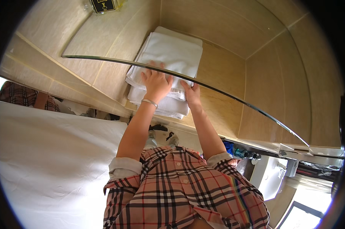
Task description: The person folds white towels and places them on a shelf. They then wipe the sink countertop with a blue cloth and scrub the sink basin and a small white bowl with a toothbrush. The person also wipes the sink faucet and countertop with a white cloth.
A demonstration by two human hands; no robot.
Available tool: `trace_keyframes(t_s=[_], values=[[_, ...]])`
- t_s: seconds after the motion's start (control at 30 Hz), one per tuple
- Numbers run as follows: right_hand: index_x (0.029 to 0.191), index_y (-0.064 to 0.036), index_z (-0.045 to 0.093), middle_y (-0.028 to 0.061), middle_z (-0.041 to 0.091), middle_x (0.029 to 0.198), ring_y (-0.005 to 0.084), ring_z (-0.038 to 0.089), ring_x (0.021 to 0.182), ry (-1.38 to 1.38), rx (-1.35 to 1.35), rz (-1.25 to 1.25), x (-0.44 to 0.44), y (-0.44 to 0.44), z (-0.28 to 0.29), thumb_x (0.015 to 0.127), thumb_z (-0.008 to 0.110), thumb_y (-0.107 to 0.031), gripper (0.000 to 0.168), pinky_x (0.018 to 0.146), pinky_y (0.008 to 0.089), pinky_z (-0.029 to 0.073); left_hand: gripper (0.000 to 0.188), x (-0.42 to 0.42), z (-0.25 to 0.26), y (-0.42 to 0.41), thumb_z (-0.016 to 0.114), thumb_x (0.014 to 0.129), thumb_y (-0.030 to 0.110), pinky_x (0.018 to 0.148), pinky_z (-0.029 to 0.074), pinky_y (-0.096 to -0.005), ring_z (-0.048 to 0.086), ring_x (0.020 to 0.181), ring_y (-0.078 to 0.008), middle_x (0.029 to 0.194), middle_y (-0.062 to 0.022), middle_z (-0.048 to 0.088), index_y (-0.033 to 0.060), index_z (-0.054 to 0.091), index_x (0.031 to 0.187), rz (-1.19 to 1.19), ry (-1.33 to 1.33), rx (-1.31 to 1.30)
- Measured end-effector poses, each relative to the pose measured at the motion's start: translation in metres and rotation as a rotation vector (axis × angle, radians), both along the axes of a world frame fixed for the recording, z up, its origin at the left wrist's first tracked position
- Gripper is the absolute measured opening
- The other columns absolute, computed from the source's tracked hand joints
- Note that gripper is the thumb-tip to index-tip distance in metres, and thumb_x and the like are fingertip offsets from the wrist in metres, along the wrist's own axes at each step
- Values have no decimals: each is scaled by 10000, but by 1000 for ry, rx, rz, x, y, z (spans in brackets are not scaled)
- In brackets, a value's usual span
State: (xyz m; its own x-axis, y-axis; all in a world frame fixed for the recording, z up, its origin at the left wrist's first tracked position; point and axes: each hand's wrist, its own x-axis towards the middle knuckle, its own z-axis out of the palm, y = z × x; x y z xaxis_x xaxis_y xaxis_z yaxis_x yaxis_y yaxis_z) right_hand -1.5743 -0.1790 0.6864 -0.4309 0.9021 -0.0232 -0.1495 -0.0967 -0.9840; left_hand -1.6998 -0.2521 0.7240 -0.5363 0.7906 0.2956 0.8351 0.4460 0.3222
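Observation:
A stack of folded white towels (176, 50) lies in a tiled niche, close to its left wall. My left hand (156, 81) rests palm down on the top towel, fingers spread, with a bracelet at the wrist. At the stack's near right edge is my right hand (193, 93), its thumb over the top and a finger along the side. The other fingers are hidden, so I cannot tell whether it grips the towels. A curved glass shelf (172, 73) spans above the stack, and both hands reach under it.
Stone-coloured tile walls (275, 94) enclose the niche. A white-covered surface (57, 154) lies at the left below a mirror strip (20, 96). To the right are a white basin (268, 177) and dark-capped bottles (248, 155). A small black packet (103, 5) is at the upper left.

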Motion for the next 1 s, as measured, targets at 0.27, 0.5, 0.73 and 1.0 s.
trace_keyframes(t_s=[0.27, 0.5, 0.73, 1.0], values=[[1135, 56, 374, 145, 552, 953, 182, 536, 841, 10, -41, -84, 22, 18, 3, 714, 636, -129, 529, 725, 275, 434, 653, -4, -4, 63, 366, 789, 570, 964, 136, -561, 157, 1258, -375, 1353, -221, 201, 168, 318, 1301, -73, 10, -65], [1099, 54, 426, 132, 582, 882, 158, 546, 770, -116, 35, -192, 25, 24, 2, 693, 647, -199, 527, 697, 264, 438, 661, -31, -10, 99, 356, 791, 571, 984, 102, -540, 141, 1271, -340, 1368, -209, 175, 166, 300, 1312, -65, 43, 56], [1097, 48, 435, 112, 590, 835, 146, 550, 722, -97, 37, -213, 30, 21, 18, 704, 639, -198, 506, 655, 259, 443, 633, -49, -8, 136, 333, 802, 576, 995, 140, -507, 149, 1267, -352, 1386, -150, 171, 187, 313, 1301, -294, 161, 153], [1151, 56, 373, 132, 572, 892, 128, 537, 766, -43, -32, -207, 31, 25, 21, 723, 654, -189, 568, 645, 246, 439, 620, -46, 6, 158, 314, 805, 575, 963, 193, -527, 188, 1249, -357, 1377, -148, 188, 194, 323, 1294, 6, -36, -24]])
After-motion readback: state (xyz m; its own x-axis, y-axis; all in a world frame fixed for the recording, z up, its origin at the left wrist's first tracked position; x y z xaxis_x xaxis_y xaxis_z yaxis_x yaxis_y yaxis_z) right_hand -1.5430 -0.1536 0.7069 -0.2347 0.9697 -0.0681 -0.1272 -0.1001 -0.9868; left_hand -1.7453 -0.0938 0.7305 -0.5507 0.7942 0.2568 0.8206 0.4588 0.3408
